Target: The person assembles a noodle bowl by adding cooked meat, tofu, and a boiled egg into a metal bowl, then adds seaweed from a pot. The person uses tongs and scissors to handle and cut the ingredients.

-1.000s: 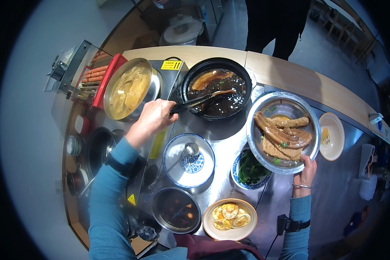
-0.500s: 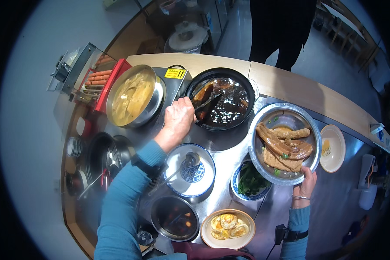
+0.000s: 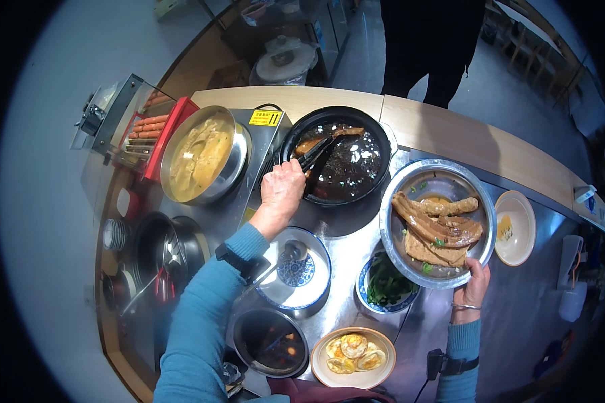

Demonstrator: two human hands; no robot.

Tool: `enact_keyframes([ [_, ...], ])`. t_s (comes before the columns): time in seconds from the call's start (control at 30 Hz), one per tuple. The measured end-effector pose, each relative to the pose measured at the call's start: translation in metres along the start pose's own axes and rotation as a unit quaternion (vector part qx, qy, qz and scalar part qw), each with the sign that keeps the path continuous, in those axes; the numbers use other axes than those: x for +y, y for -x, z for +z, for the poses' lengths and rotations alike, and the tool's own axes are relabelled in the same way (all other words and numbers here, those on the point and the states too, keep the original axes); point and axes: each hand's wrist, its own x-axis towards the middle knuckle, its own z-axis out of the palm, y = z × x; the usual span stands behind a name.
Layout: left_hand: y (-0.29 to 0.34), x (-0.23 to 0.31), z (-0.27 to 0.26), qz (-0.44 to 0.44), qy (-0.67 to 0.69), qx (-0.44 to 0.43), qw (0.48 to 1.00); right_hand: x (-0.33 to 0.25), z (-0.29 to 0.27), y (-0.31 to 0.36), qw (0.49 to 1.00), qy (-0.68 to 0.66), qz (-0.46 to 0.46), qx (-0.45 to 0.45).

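My left hand (image 3: 281, 195) is closed around black tongs (image 3: 314, 154). Their tips reach into a black pot (image 3: 387, 161) of dark, glossy broth, touching a brown strip of food (image 3: 348, 132) near the far side; whether they grip it, I cannot tell. My right hand (image 3: 474, 285) holds the near rim of a steel bowl (image 3: 489, 225) at the pot's right. Inside the bowl lie long braised meat strips (image 3: 444, 225), a flat tan slab (image 3: 433, 252) and bits of chopped green. Part of this hand is hidden beneath the bowl.
Left of the pot stands a steel pan (image 3: 236, 151) of yellowish food, beside a red-framed sausage machine (image 3: 171, 134). Nearer me are a blue-patterned plate (image 3: 323, 269) with a ladle, a bowl of greens (image 3: 388, 282) and fried eggs (image 3: 354, 346). A person (image 3: 430, 54) stands beyond the counter.
My left hand and the tongs have shifted within the pot. The brown strip by the tips now lies farther right and toward the far side. The steel bowl has barely moved.
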Motion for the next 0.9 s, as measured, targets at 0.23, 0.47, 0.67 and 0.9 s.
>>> enact_keyframes([
  [0.23,-0.018,0.009,0.007,0.024,-0.008,0.004,1.000,0.002,0.002,-0.003,1.000,0.005,0.004,-0.018],
  [0.47,-0.019,-0.001,0.003,0.038,0.059,-0.016,0.997,0.002,0.018,-0.002,0.999,-0.007,0.005,-0.032],
  [0.67,-0.001,-0.037,-0.037,-0.026,0.159,-0.043,0.986,0.000,0.037,0.000,0.999,-0.018,0.001,-0.044],
  [0.9,0.013,-0.056,-0.056,-0.062,0.221,-0.032,0.973,0.002,0.076,-0.002,0.998,-0.011,-0.007,-0.063],
])
